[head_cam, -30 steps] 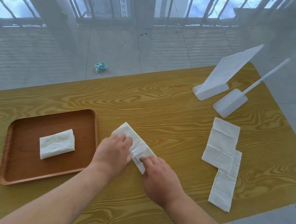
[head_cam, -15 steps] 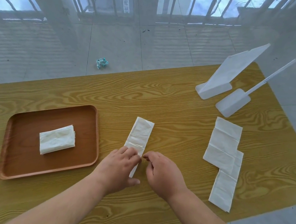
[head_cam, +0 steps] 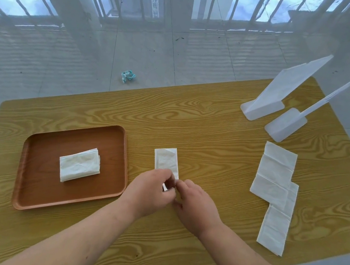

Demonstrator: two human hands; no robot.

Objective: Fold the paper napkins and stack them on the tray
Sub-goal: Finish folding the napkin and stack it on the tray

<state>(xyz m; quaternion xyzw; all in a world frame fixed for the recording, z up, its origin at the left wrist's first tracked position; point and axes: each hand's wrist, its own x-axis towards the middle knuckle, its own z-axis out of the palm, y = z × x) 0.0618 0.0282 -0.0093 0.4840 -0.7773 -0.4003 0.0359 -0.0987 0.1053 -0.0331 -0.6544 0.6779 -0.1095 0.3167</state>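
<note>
On the wooden counter [head_cam: 214, 123], just right of the tray, the left hand [head_cam: 152, 191] and the right hand [head_cam: 194, 203] met at the near end of a narrow folded napkin strip [head_cam: 165, 160]. Both hands were curled, fingertips pinched on that near end, which they lifted slightly off the wood; the far end lay flat. The strip's long axis ran away from the person, nearly straight toward the far edge of the counter.

One brown tray [head_cam: 35, 182] sat to the left, holding one folded napkin [head_cam: 79, 164] at its middle, its long axis running left to right with a slight tilt. To the right lay two unfolded napkins [head_cam: 274, 186], overlapping, each lengthwise toward the person. Two white plastic stands [head_cam: 281, 96] stood at the far right corner. A crumpled wrapper [head_cam: 128, 76] lay on the floor beyond the counter.
</note>
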